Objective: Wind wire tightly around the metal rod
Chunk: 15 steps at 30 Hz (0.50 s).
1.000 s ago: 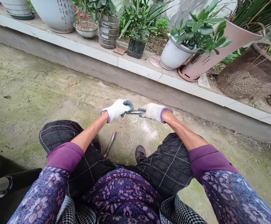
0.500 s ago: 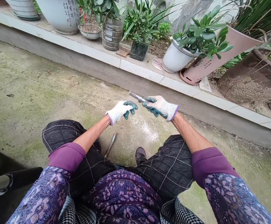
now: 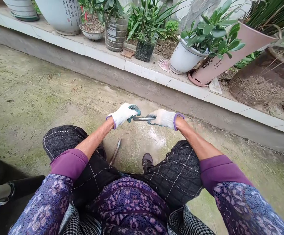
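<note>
Both my hands wear white knit gloves with dark green coated fingers and purple cuffs. My right hand (image 3: 164, 118) is closed round the right part of a short silvery rod (image 3: 143, 118), held nearly level above the ground. At the rod's left end, the fingers of my left hand (image 3: 124, 115) are curled, with the tip between them. The palm side of each hand is hidden. A second, similar rod (image 3: 116, 151) lies on the concrete between my feet, by my left leg.
White powder (image 3: 155, 137) is scattered on the concrete ground below my hands. Beyond it runs a low tiled ledge (image 3: 147, 73) with several potted plants, including a white pot (image 3: 186, 58) and a tilted pink planter (image 3: 212, 70). A black object with a metal part (image 3: 0, 195) stands at lower left.
The rod has swung from slanting up-left to nearly level, its left end coming down to my left fingers. My right hand has turned with its back upward.
</note>
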Tool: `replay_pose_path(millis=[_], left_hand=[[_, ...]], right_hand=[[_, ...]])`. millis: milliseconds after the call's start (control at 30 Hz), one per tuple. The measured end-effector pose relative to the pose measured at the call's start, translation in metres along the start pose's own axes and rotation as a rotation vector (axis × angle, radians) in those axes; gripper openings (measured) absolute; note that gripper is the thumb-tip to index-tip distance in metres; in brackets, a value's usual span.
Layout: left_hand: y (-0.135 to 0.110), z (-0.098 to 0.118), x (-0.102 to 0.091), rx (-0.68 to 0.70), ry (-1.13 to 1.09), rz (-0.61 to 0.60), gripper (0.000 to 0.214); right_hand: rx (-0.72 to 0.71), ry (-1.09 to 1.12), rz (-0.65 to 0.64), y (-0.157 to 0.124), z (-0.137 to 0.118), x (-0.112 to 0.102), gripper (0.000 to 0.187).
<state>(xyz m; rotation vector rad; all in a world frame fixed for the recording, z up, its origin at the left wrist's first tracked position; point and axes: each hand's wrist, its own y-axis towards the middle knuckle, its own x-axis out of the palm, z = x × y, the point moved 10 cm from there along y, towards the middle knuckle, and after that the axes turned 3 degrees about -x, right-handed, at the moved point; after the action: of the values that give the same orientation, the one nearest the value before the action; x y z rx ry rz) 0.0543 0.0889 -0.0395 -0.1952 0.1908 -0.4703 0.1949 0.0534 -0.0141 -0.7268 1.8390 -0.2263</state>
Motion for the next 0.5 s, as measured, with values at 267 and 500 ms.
replay_pose_path(millis=[267,500], left_hand=[[-0.007,-0.006,0.021,-0.032,-0.078,-0.061,0.016],[-0.004,-0.002,0.021,-0.003,-0.147,-0.061,0.021]], right_hand=[[-0.002,0.093,0.343,0.009,0.019,-0.037,0.031],[0.074,0.362,0.366,0.001,0.012,-0.040,0.029]])
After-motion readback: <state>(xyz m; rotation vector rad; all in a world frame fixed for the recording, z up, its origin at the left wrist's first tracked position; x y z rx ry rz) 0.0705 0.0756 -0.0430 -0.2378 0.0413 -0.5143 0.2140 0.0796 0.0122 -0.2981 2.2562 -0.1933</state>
